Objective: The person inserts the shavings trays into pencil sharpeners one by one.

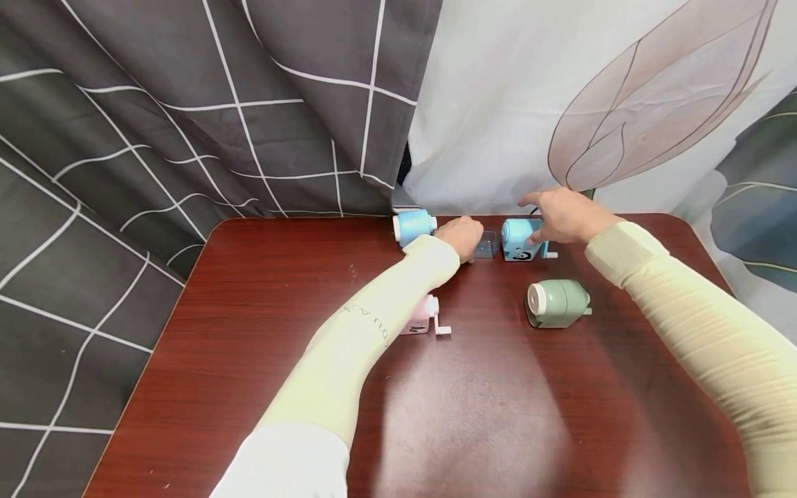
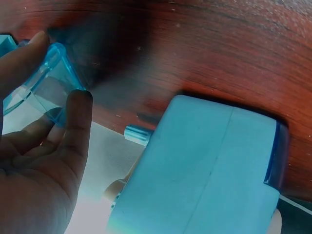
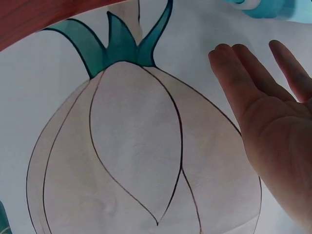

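Clear blue plastic is what the left hand [image 1: 461, 236] has got, thumb and fingers pinching a little see-through shavings drawer [image 2: 46, 83] just left of the blue panda pencil sharpener [image 1: 521, 241] at the far edge of the table [image 1: 249, 332]. The right hand [image 1: 563, 213] hangs over that sharpener with fingers straight and spread, and I can't tell if it touches. Further out, a green sharpener [image 1: 556, 303] sits nearer the camera, a pink one [image 1: 425, 317] is half hidden under the left forearm, another blue one [image 1: 414, 225] lies by the checked curtain [image 1: 187, 117].

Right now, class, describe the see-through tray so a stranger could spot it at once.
Start at the far edge of the dark red table. Between the two blue sharpeners, the left hand pinches a small clear blue tray. It alone is transparent.
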Tool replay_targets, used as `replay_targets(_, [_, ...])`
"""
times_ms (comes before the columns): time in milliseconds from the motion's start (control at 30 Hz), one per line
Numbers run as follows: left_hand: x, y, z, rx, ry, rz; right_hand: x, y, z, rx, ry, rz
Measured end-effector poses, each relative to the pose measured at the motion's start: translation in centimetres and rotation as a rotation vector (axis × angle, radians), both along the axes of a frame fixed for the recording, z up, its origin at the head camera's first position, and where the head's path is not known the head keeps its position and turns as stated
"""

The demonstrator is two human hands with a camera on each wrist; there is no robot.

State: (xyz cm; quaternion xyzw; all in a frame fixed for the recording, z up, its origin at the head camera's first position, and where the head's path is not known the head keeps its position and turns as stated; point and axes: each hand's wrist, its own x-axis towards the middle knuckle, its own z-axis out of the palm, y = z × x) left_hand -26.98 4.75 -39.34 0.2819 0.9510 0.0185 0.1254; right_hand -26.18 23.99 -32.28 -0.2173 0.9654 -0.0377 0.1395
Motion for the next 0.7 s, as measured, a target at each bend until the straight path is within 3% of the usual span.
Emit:
replay_targets(367, [-0.41,-0.15,0.3,-0.008,-0.029,0.04,0.03,-0.13,0.15,-0.006,-0.003,0.005])
replay_targets(700, [0.17,-0.1,0.44,0.017,-0.036,0.053,0.32,-0.14,-0.17,-0.018,0.005,0.054])
